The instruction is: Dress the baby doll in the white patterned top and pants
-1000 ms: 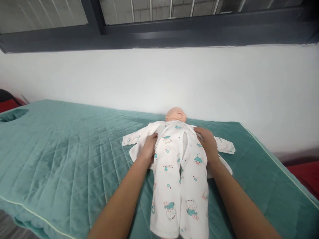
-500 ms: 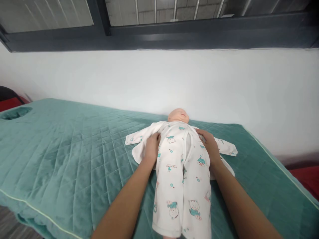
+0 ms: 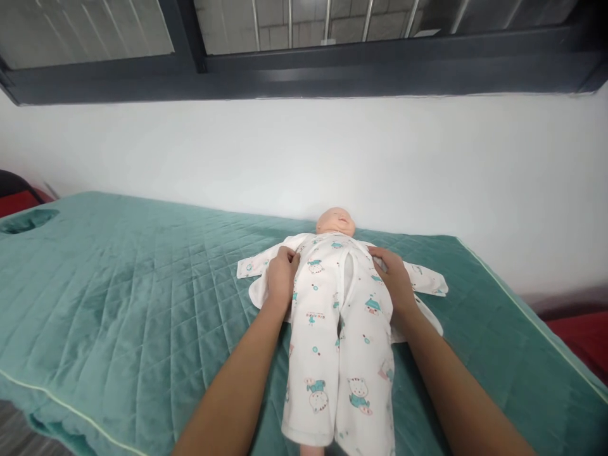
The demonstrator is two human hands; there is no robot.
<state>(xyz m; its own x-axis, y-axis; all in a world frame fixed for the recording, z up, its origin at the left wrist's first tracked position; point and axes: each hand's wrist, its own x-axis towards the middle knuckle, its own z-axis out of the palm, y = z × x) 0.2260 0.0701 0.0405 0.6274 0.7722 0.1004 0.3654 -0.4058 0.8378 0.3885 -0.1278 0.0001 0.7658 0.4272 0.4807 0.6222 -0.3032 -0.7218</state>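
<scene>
A baby doll lies on its back on the green quilted cover, its head by the wall. White printed baby trousers cover its legs and reach up over the torso, with an open slit at the crotch. Under them a white baby shirt spreads out, sleeves stretched to both sides. My left hand is closed on the left edge of the trousers near the waist. On the opposite edge, my right hand grips the trousers with bent fingers. Both sets of fingertips are partly hidden by cloth.
The green quilted cover has a round hole at the far left. Behind it stands a white wall below a dark window frame. Red items show beyond the right edge and at far left.
The view has shifted slightly, so the doll and clothes appear a little further left. My left hand has moved slightly up along the trouser edge; the right stays at its side.
</scene>
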